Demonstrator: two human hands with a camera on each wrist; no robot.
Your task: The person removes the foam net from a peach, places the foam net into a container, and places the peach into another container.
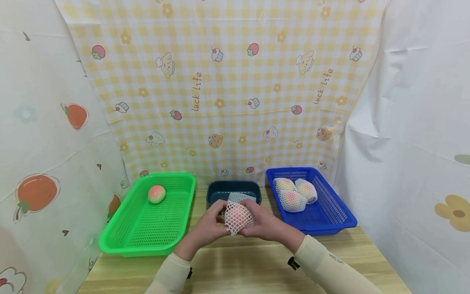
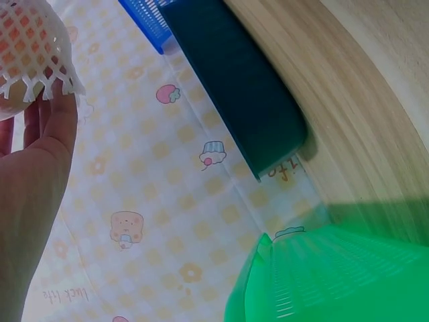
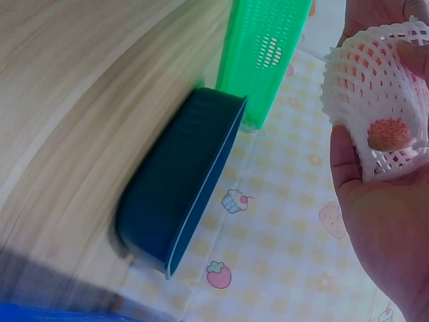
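A peach in a white foam net sleeve (image 1: 239, 218) is held up between both hands, in front of the dark teal bin (image 1: 214, 196). From the left, my left hand (image 1: 210, 225) grips it, fingers at the net's cut edge in the left wrist view. My right hand (image 1: 265, 223) grips it from the right; the right wrist view shows the thumb and fingers around the net (image 3: 362, 74), with pink peach skin (image 3: 389, 134) bare at an opening. Flat foam nets (image 1: 242, 197) lie in the teal bin, partly hidden by the hands.
On the left stands a green basket (image 1: 147, 249) with one bare peach (image 1: 156, 194). A blue basket (image 1: 330, 228) on the right holds three netted peaches (image 1: 292, 200). All stand on a wooden table (image 1: 238, 269) before a checked curtain (image 1: 235, 134).
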